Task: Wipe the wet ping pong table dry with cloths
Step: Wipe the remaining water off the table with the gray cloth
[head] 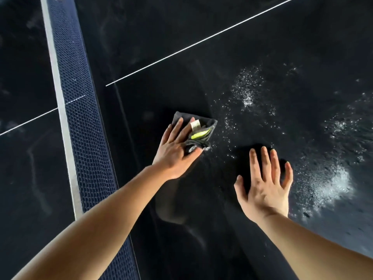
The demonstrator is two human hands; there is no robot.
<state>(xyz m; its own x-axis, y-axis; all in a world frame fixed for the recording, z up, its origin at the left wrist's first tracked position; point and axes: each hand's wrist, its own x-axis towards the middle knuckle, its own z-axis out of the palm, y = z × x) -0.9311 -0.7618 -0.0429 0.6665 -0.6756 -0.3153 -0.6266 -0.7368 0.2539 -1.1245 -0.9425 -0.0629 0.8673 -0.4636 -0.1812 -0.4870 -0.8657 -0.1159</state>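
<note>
The ping pong table is black and glossy, with white lines. My left hand presses flat on a folded dark grey cloth that has a white label and a lime-green patch. Its fingers are straight and its thumb lies along the cloth's near edge. My right hand lies flat with its fingers spread, to the right of the cloth. A darker shape under its fingers may be a black cloth; I cannot tell it from the table. Water droplets speckle the surface to the right of both hands.
The dark blue net with its white top band runs from the top left down to the bottom middle, just left of my left arm. A white centre line crosses the table behind the cloth. A large wet patch glistens at the right.
</note>
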